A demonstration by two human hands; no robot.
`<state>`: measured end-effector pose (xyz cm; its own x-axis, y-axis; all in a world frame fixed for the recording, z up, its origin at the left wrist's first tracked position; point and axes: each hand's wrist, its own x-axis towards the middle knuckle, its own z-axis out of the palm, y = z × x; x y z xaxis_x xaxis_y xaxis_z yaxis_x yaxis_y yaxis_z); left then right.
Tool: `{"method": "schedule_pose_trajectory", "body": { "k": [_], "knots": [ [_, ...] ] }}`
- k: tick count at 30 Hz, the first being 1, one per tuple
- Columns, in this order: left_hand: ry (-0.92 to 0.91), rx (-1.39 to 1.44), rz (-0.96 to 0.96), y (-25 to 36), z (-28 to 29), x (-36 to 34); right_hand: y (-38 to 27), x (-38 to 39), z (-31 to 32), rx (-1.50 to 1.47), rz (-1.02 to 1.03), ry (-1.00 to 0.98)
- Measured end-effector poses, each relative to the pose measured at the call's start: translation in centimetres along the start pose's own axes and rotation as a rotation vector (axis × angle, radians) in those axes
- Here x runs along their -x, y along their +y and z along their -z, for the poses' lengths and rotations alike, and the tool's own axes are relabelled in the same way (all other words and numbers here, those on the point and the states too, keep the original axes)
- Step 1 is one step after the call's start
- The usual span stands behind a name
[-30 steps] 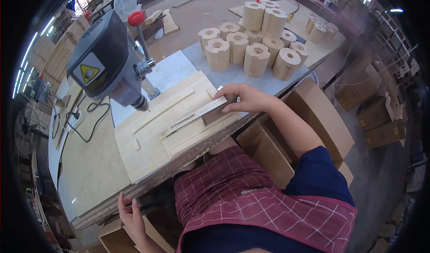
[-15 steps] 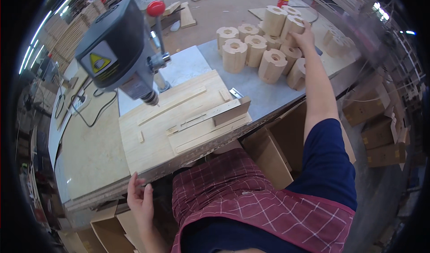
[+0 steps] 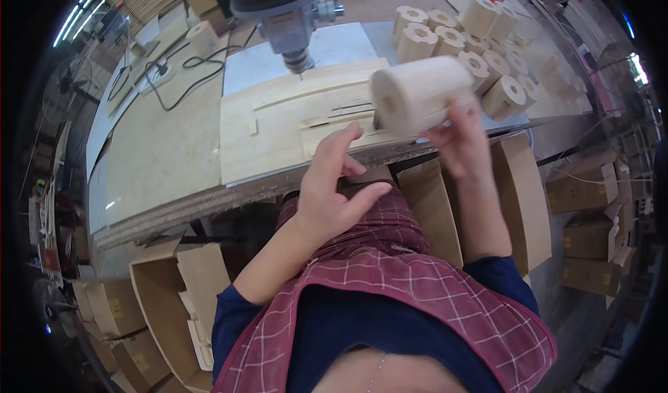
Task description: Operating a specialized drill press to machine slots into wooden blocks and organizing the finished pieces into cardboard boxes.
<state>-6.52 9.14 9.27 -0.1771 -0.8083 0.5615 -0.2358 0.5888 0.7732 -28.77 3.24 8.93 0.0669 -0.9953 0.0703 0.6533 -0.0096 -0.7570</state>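
On the workbench (image 3: 160, 163) before us we have a board (image 3: 268, 142) beneath the drill (image 3: 287, 35), cylinders (image 3: 476, 44) to the board's right, a cable (image 3: 167, 109) to its left, and boxes (image 3: 530, 198) below the near edge.

Maroon checked apron (image 3: 410, 275), navy sleeves (image 3: 506, 282)

Two bare hands: one left hand (image 3: 332, 188), one right hand (image 3: 459, 142). One wooden cylinder (image 3: 424, 94) in the right. One lone cylinder (image 3: 202, 38) on the left part of the single counter (image 3: 160, 156); perhaps a dozen in the near right-hand cluster (image 3: 480, 24), hard to tally through the overlaps. One drill (image 3: 282, 17). One wide board (image 3: 271, 111). One white power strip (image 3: 158, 75). Two open cardboard boxes (image 3: 156, 309) (image 3: 529, 205), one at each side.
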Motion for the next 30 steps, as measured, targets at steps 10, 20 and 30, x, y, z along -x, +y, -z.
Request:
{"method": "schedule_pose_trajectory", "body": {
  "k": [10,20,30],
  "knots": [
    [0.289,-0.081,0.385,-0.6,4.5,3.9,7.0,4.1,-7.0,0.098,-0.386,-0.183],
    [0.370,0.404,0.523,-4.5,7.7,3.5,0.8,-2.5,-1.1,1.749,0.723,-0.015],
    [0.225,0.183,0.578,-8.3,7.4,2.2,2.8,-5.8,5.3,1.439,0.117,-0.073]
  ]
}}
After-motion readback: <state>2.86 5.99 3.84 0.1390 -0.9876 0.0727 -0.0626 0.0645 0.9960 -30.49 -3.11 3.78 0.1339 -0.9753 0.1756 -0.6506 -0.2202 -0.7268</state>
